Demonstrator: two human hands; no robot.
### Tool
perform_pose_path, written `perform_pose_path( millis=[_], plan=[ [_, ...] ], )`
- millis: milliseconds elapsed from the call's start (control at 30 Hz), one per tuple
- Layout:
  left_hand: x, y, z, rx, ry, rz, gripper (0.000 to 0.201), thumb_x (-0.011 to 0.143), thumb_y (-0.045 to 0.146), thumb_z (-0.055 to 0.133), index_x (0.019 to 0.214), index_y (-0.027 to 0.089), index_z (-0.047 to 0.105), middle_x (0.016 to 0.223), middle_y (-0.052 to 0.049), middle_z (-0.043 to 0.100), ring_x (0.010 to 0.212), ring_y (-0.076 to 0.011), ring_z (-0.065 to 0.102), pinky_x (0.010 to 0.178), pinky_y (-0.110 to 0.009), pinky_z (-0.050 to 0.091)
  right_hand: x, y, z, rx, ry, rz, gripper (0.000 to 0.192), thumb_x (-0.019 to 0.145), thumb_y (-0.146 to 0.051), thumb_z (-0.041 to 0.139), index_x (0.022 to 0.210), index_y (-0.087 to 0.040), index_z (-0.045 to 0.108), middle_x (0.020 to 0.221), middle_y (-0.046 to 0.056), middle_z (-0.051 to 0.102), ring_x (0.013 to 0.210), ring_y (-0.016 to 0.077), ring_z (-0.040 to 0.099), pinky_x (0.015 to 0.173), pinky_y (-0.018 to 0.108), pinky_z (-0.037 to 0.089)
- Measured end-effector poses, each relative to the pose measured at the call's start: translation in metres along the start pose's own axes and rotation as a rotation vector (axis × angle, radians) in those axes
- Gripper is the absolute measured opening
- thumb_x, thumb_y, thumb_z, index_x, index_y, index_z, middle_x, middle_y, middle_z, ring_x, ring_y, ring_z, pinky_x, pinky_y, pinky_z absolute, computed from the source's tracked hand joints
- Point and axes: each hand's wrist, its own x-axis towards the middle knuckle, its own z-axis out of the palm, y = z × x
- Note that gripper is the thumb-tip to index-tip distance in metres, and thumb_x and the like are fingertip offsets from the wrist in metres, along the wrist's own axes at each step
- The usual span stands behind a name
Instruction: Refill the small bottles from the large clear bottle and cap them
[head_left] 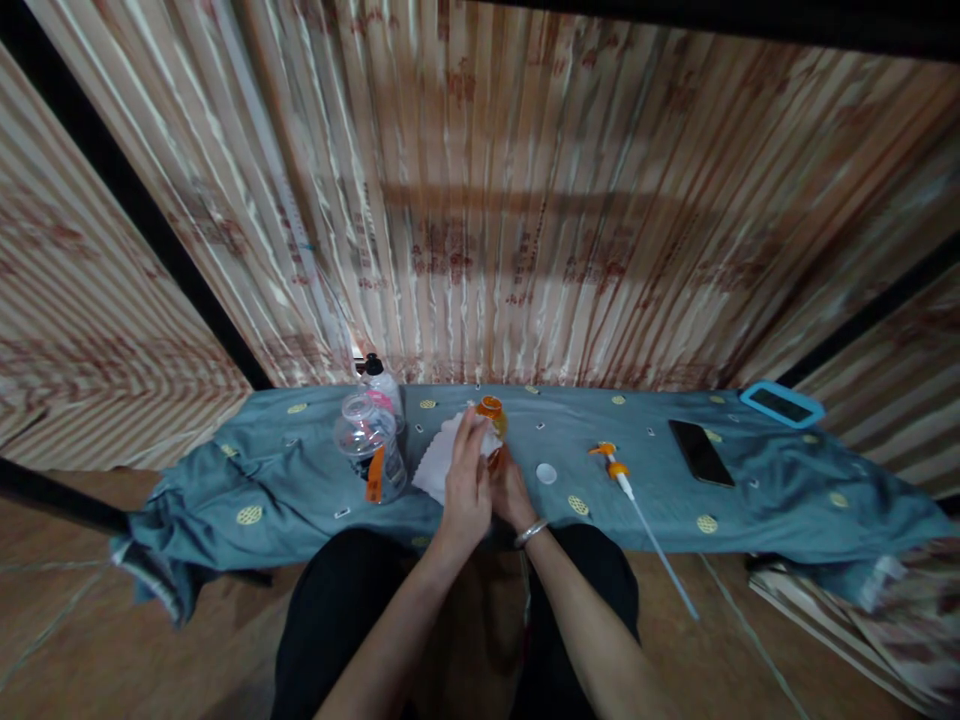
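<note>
My left hand (466,478) presses a white cloth (442,457) against a small orange bottle (492,412) on the blue patterned cover (285,480). My right hand (511,492), with a silver bracelet on the wrist, grips the bottle lower down, partly hidden behind the left hand. The bottle's top is uncovered. A small white cap (547,473) lies just right of my hands. An orange pump head with a long white tube (626,488) lies further right, its tube reaching past the front edge.
A clear plastic bottle with an orange label (373,450) and a white bottle with a black cap (380,385) stand to the left. A black phone (700,452) and a blue-framed device (781,404) lie at the right. A striped curtain hangs behind.
</note>
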Motion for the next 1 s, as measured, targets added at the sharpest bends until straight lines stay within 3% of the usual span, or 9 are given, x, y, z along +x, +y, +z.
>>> perform_pose_path(
  millis=[133,267,333,500,600,700,767,867,1000],
  plan=[
    [0.012,-0.011,-0.011,0.037,0.054,-0.070,0.055,0.089,0.030,0.056,0.143,0.025,0.044,0.160,-0.009,0.031,0.148,-0.0267,0.029,0.122,-0.044,0.027,0.000,-0.005,-0.002,0.006,-0.015,0.016,0.033,0.092,-0.041,0.061,0.114,-0.016,0.060,0.102,0.005,0.068,0.084,0.0174,0.067,0.076,0.038,0.056],
    [0.017,-0.021,-0.007,0.093,0.071,-0.117,0.059,0.085,0.030,0.061,0.141,0.024,0.044,0.157,-0.009,0.036,0.151,-0.0280,0.020,0.124,-0.048,0.016,0.001,-0.006,-0.002,-0.017,-0.013,0.040,0.034,0.090,-0.041,0.063,0.114,-0.016,0.059,0.102,0.005,0.067,0.085,0.0180,0.067,0.076,0.038,0.056],
    [0.021,-0.022,-0.004,0.062,0.073,-0.161,0.062,0.083,0.031,0.064,0.141,0.022,0.045,0.155,-0.010,0.040,0.149,-0.0282,0.026,0.123,-0.046,0.021,0.001,-0.007,-0.001,-0.019,-0.017,0.050,0.034,0.090,-0.040,0.063,0.114,-0.016,0.059,0.102,0.005,0.067,0.086,0.0182,0.067,0.076,0.038,0.056],
    [0.045,-0.016,-0.006,-0.001,0.009,-0.227,0.058,0.072,0.031,0.075,0.126,0.019,0.058,0.124,-0.009,0.067,0.115,-0.0254,0.062,0.103,-0.037,0.047,0.001,-0.015,-0.002,-0.017,-0.015,0.075,0.034,0.090,-0.038,0.064,0.115,-0.017,0.059,0.104,0.006,0.067,0.088,0.0186,0.067,0.078,0.039,0.056],
    [0.069,-0.011,-0.010,0.028,-0.066,-0.204,0.045,0.067,0.030,0.078,0.109,0.018,0.067,0.109,-0.009,0.072,0.099,-0.0243,0.067,0.092,-0.035,0.051,0.000,-0.018,-0.002,-0.022,-0.017,0.086,0.032,0.089,-0.039,0.065,0.110,-0.016,0.060,0.100,0.005,0.067,0.085,0.0179,0.067,0.077,0.038,0.056],
    [0.089,-0.011,-0.009,-0.035,-0.204,-0.275,0.039,0.066,0.032,0.077,0.100,0.015,0.069,0.086,-0.005,0.074,0.074,-0.0189,0.066,0.072,-0.030,0.052,-0.001,-0.019,-0.001,-0.026,-0.015,0.096,0.032,0.088,-0.039,0.066,0.109,-0.016,0.060,0.097,0.004,0.068,0.084,0.0177,0.067,0.076,0.037,0.056],
    [0.095,-0.011,-0.007,-0.060,-0.236,-0.302,0.028,0.066,0.032,0.076,0.087,0.015,0.069,0.075,-0.002,0.072,0.064,-0.0153,0.063,0.063,-0.026,0.049,-0.002,-0.019,-0.001,-0.030,-0.009,0.105,0.032,0.088,-0.040,0.066,0.109,-0.016,0.060,0.095,0.003,0.069,0.082,0.0174,0.068,0.074,0.036,0.056],
    [0.088,-0.009,-0.003,-0.029,-0.176,-0.292,0.016,0.068,0.026,0.072,0.080,0.017,0.067,0.073,-0.001,0.070,0.064,-0.0142,0.061,0.064,-0.025,0.049,-0.004,-0.019,-0.001,-0.029,-0.003,0.108,0.032,0.089,-0.040,0.065,0.108,-0.016,0.060,0.092,0.003,0.068,0.077,0.0162,0.067,0.071,0.035,0.056],
    [0.065,-0.001,-0.001,0.097,-0.035,-0.251,0.026,0.070,0.022,0.071,0.096,0.019,0.065,0.089,-0.004,0.072,0.082,-0.0190,0.067,0.078,-0.030,0.052,-0.007,-0.016,0.000,-0.003,0.002,0.069,0.035,0.089,-0.039,0.065,0.115,-0.016,0.058,0.101,0.005,0.068,0.085,0.0181,0.068,0.077,0.038,0.057]
  ],
)
